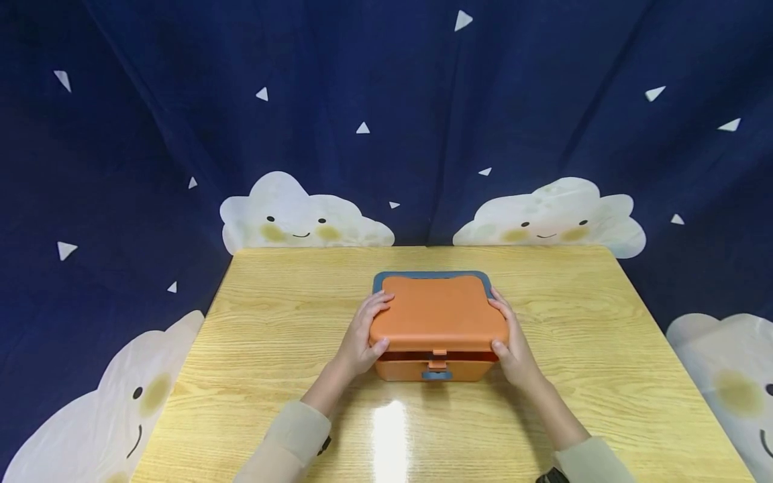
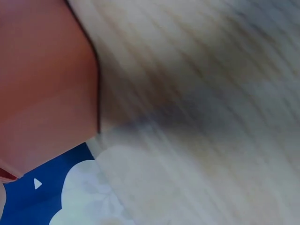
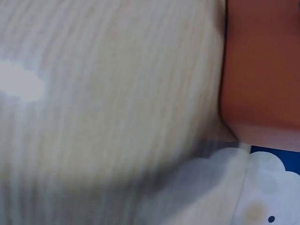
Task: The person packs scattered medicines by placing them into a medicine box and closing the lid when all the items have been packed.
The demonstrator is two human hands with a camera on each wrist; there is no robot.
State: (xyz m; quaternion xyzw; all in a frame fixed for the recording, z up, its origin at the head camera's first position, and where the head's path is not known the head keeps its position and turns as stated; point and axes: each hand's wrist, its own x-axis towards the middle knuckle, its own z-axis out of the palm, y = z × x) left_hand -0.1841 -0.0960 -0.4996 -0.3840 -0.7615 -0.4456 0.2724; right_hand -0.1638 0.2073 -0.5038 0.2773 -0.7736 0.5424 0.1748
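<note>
An orange plastic box (image 1: 398, 371) with a blue front latch (image 1: 437, 376) stands on the table. Its orange lid (image 1: 439, 312) sits slightly raised at the front, leaving a dark gap above the box's front wall. A blue handle (image 1: 435, 274) borders the lid's far side. My left hand (image 1: 360, 337) grips the lid's left edge, thumb at the front corner and fingers on top. On the opposite side my right hand (image 1: 513, 347) holds the right edge, thumb at the front corner. Both wrist views show the box's orange side (image 2: 42, 89) close up.
The box rests on a light wood-grain table (image 1: 272, 308), near its middle. Behind the table hangs a dark blue curtain (image 1: 326, 80) with white triangles and smiling clouds. A bright light reflection (image 1: 390, 436) lies on the wood in front of the box.
</note>
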